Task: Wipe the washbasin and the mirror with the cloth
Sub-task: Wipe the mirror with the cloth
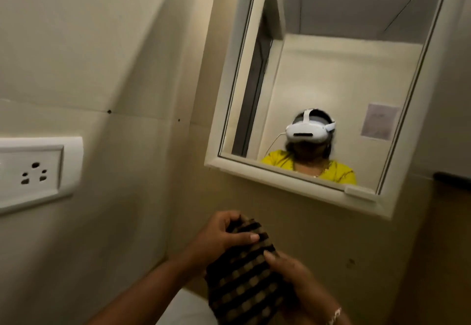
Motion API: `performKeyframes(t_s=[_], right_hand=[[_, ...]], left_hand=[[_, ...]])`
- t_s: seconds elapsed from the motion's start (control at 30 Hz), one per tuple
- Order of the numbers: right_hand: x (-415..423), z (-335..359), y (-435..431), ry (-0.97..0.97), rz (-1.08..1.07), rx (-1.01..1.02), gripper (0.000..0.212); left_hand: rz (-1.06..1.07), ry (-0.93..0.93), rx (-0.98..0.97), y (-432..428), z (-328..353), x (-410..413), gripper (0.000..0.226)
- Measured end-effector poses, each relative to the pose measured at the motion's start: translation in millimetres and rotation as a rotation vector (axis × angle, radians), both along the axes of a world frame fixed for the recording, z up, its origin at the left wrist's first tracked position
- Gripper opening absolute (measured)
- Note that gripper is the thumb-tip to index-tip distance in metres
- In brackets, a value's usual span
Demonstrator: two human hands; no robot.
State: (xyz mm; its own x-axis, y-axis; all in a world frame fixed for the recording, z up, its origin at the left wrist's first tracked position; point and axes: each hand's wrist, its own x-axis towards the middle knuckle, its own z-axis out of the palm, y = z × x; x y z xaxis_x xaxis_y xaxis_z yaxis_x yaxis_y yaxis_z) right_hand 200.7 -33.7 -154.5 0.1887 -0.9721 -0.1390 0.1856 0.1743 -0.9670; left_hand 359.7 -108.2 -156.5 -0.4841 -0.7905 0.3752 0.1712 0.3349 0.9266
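A dark brown and tan checked cloth (244, 281) is bunched between both my hands, low in the middle of the view. My left hand (221, 235) grips its upper end from the left. My right hand (293, 276) grips it lower down on the right side. Above them hangs the mirror (331, 69) in a white frame (285, 184), tilted in the view; it reflects a person in a yellow top wearing a white headset. A white corner of the washbasin (186, 309) shows at the bottom edge, mostly hidden by my arms and the cloth.
A white wall socket plate (33, 171) is mounted on the cream wall at the left. A dark edge of some fitting (451, 180) juts in at the right. The walls meet in a corner just left of the mirror.
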Motion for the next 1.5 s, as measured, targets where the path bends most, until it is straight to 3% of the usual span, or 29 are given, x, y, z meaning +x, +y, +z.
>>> performKeyframes(t_s=[0.1,0.2,0.3,0.43,0.5,0.57,0.6,0.67,0.73,0.83,0.9,0.93,0.97,1.0,1.03,1.07,1.13,1.17,1.2,1.3,1.33,1.4,1.5], right_hand=[[4.7,9.4,3.5,-0.009,0.047,-0.046,0.056],[-1.9,30.7,6.6,-0.091,-0.022,-0.136,0.05],[-10.2,70.8,13.9,-0.108,-0.099,-0.189,0.063],[-25.7,135.4,37.5,-0.201,-0.287,-0.305,0.03],[-36.3,165.1,56.7,-0.285,-0.284,-0.416,0.027],[-43.3,192.3,71.4,-0.445,-0.127,-0.475,0.04],[-45.5,206.7,77.2,-0.513,-0.091,-0.523,0.042],[-49.2,229.9,84.9,-0.556,-0.141,-0.621,0.026],[-53.9,251.3,87.8,-0.585,-0.26,-0.716,0.005],[-64.3,281.4,84.9,-0.608,-0.383,-0.844,0.018],[-69.2,300.5,79.1,-0.581,-0.492,-0.903,0.02],[-70.9,310.1,74.4,-0.551,-0.543,-0.941,0.016],[-73.8,320.0,69.1,-0.53,-0.604,-0.971,0.016],[-77.4,329.2,63.6,-0.51,-0.665,-1.021,0.021],[-78.9,339.1,59.8,-0.497,-0.733,-1.071,0.029],[-79.4,347.0,56.1,-0.479,-0.813,-1.12,0.034],[-77.7,361.8,48.7,-0.402,-0.967,-1.249,0.035],[-75.7,368.4,44.2,-0.327,-1.047,-1.318,0.033],[-74.3,374.4,38.2,-0.208,-1.153,-1.385,0.031],[-79.0,390.4,9.0,0.349,-1.6,-1.587,0.037],[-82.4,395.0,-1.0,0.568,-1.717,-1.673,0.038],[-95.9,407.6,-23.6,0.984,-1.79,-1.81,0.039],[-112.0,419.6,-50.5,1.434,-1.654,-1.612,0.045]], left_hand=[[0.015,-0.089,-0.216,-3.6,17.2,-6.8,0.01],[0.043,-0.151,-0.47,-7.2,50.1,-12.3,0.015],[0.114,-0.059,-0.63,-16.5,95.2,-18.0,0.033],[0.25,0.083,-0.798,-29.3,164.7,-22.5,0.036],[0.329,0.076,-0.901,-34.8,186.2,-16.1,0.036],[0.38,0.03,-0.996,-36.5,203.7,-7.6,0.044],[0.422,-0.006,-1.022,-36.0,213.2,-1.8,0.054],[0.561,-0.007,-1.076,-46.1,229.4,12.2,0.067],[0.687,0.068,-1.06,-47.3,247.1,33.1,0.063],[0.78,0.252,-0.987,-35.5,270.4,39.5,0.049],[0.879,0.182,-0.947,-103.5,285.6,38.2,0.034],[1.058,0.068,-0.945,-194.7,288.9,54.1,0.031],[1.072,-0.038,-1.011,-267.8,292.5,55.0,0.037],[1.037,-0.03,-1.115,-320.5,304.2,49.3,0.05],[0.965,-0.047,-1.168,-340.3,313.0,41.6,0.053],[1.043,-0.044,-1.229,-320.5,319.5,33.0,0.046],[1.08,-0.049,-1.252,-190.7,329.2,-3.6,0.047],[1.134,0.084,-1.319,-126.8,329.1,-10.2,0.055],[1.152,0.159,-1.302,-116.7,330.9,-13.8,0.064],[1.107,-0.032,-1.126,-153.7,342.7,-5.1,0.075],[1.097,0.03,-1.044,-163.4,346.5,-4.0,0.076],[1.155,0.049,-0.973,-172.5,353.3,1.8,0.081],[1.113,0.053,-1.016,-191.9,352.5,0.3,0.093]])
